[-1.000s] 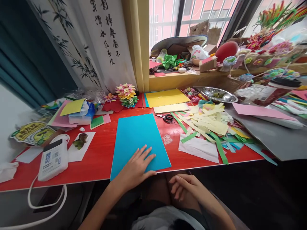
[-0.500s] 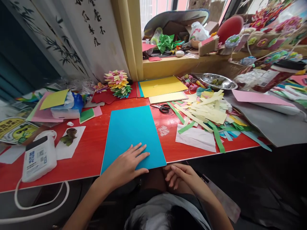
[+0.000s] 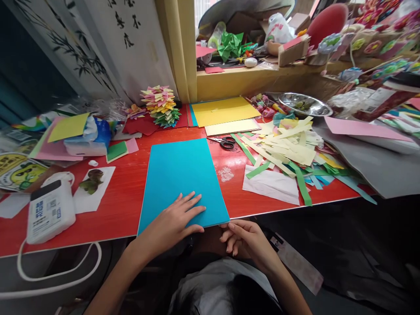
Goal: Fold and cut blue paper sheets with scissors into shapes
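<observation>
A blue sheet of paper [image 3: 179,175] lies on the red table, its near edge reaching the table's front edge. My left hand [image 3: 179,216] rests flat on the lower part of the sheet, fingers spread. At the sheet's near right corner is my right hand [image 3: 244,236], thumb and forefinger closed on the corner, the other fingers curled below the table edge. How many layers of paper are under the top one I cannot tell. Black-handled scissors [image 3: 226,142] lie just beyond the sheet's right side.
Cut paper strips [image 3: 288,148] are heaped to the right, by a white tissue [image 3: 271,186]. Yellow paper [image 3: 226,111] and a folded-paper stack [image 3: 161,107] lie at the back. A white device [image 3: 50,212] with a cable stands left. A metal dish [image 3: 305,105] sits back right.
My right hand has moved up slightly, and its thumb and forefinger have closed on the blue paper's near right corner. My left hand stays flat on the sheet. The view has shifted slightly.
</observation>
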Tool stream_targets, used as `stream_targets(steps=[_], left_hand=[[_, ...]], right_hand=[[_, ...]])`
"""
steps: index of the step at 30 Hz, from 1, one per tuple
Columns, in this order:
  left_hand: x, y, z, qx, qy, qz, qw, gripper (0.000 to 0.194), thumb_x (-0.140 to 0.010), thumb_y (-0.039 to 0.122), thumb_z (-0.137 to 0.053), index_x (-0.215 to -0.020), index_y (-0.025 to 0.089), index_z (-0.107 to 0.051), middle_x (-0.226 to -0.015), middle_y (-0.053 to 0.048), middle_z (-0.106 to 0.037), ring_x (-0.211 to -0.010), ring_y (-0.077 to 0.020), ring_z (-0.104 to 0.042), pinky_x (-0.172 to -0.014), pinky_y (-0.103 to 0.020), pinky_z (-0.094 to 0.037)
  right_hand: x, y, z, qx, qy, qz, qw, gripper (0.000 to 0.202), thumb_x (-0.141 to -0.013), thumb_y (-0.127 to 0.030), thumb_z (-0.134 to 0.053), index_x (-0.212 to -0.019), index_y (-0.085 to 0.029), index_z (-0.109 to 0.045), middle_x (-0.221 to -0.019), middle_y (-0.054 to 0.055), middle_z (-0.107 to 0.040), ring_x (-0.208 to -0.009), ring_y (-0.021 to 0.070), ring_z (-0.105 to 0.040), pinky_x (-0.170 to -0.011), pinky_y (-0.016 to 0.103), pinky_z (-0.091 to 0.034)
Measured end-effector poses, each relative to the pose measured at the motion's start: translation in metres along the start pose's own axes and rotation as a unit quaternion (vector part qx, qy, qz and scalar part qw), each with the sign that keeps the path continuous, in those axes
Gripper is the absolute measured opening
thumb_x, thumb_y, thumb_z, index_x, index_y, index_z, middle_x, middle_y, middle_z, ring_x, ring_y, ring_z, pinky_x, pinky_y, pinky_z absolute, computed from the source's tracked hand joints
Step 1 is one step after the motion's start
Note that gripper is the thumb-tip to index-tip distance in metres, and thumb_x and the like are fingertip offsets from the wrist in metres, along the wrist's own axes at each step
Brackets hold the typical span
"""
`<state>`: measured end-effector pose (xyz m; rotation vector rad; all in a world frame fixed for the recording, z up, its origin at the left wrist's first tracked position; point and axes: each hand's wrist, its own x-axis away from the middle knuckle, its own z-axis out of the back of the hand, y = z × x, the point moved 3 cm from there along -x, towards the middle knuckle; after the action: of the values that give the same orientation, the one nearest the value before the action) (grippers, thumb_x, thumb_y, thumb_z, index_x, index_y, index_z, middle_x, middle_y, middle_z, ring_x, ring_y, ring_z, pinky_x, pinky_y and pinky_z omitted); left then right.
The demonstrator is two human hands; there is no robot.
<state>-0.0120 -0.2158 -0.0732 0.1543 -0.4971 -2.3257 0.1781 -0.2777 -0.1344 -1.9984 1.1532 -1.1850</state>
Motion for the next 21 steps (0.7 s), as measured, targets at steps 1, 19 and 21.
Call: stream_targets(steps=[1,19,21], left_hand=[[0.0002,-0.0001,-0.0003,0.004,0.003,-0.001,1.000,0.044,-0.085,0.046,-0.048,-0.124,0.027,-0.053,-0.142,-0.004,-0.040,-0.135,-0.0234,-0.027,-0.111,-0.048,-0.022],[0.0018,0.0004,-0.0006,0.016,0.022,-0.003,1.000,0.042,-0.085,0.042,-0.052,-0.123,0.027,-0.053,-0.141,-0.004,-0.042,-0.135,-0.0236,-0.029,-0.112,-0.047,-0.022],[0.0020,0.0011,-0.0002,0.021,0.027,-0.002,0.999,0.042,-0.085,0.042,-0.052,-0.123,0.027,-0.054,-0.140,-0.004,-0.042,-0.134,-0.0238,-0.030,-0.111,-0.047,-0.022]], right_hand=[[-0.0004,0.0002,0.0000,0.000,0.002,0.001,1.000,0.035,-0.076,-0.044,-0.065,-0.087,-0.011,-0.069,-0.071,0.009,-0.069,-0.049,0.0109,-0.061,-0.043,0.019,-0.044],[-0.0014,0.0035,0.0010,-0.003,0.017,0.001,1.000,0.033,-0.077,-0.043,-0.064,-0.084,-0.011,-0.068,-0.065,0.007,-0.068,-0.045,0.0107,-0.060,-0.041,0.018,-0.043],[-0.0015,0.0035,0.0005,-0.003,0.021,0.003,1.000,0.033,-0.077,-0.043,-0.065,-0.083,-0.011,-0.069,-0.064,0.007,-0.068,-0.045,0.0106,-0.060,-0.040,0.018,-0.043]])
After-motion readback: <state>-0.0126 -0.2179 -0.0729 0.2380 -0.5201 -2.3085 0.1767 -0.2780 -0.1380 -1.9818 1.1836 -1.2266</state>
